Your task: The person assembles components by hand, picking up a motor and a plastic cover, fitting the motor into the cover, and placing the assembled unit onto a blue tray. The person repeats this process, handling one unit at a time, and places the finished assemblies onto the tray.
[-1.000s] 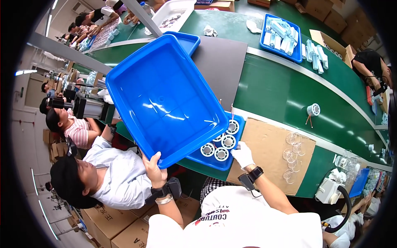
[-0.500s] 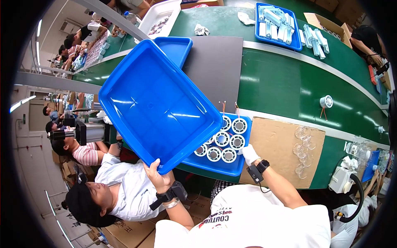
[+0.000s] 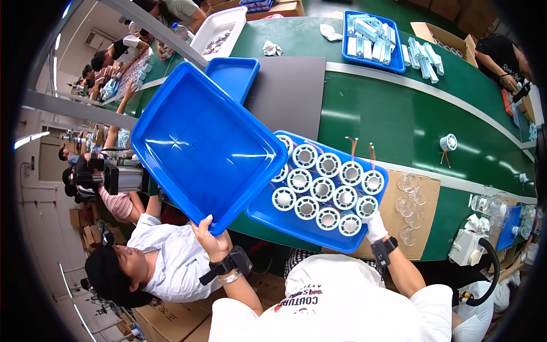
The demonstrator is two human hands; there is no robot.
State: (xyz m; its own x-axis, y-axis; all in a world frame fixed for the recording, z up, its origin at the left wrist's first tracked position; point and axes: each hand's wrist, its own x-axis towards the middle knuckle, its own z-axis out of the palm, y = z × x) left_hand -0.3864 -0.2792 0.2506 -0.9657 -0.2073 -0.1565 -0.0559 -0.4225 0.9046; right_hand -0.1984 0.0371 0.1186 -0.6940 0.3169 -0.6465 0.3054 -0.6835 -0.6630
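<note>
My left hand [image 3: 212,239] grips the near corner of a large empty blue plastic tray [image 3: 196,145], held tilted above the bench, with the thumb over its rim. In a white glove, my right hand [image 3: 376,228] holds the right end of a second blue tray [image 3: 265,211]. Several round white slotted parts [image 3: 322,189] with grey centres lie in rows in this tray, and thin reddish wires [image 3: 353,149] stick up at its far edge. The raised tray hides the filled tray's left end. My right fingers are partly hidden by the rim.
Beneath the filled tray lies a cardboard sheet [image 3: 421,228] with clear ring-like pieces [image 3: 407,205]. Another blue tray [image 3: 233,74] and a dark grey mat [image 3: 288,91] lie beyond. One wired part [image 3: 448,142] stands farther right. A co-worker [image 3: 165,256] sits close on my left.
The filled tray has shifted right over the cardboard with my right hand, showing more round parts. The empty tray has moved slightly left in my left hand.
</note>
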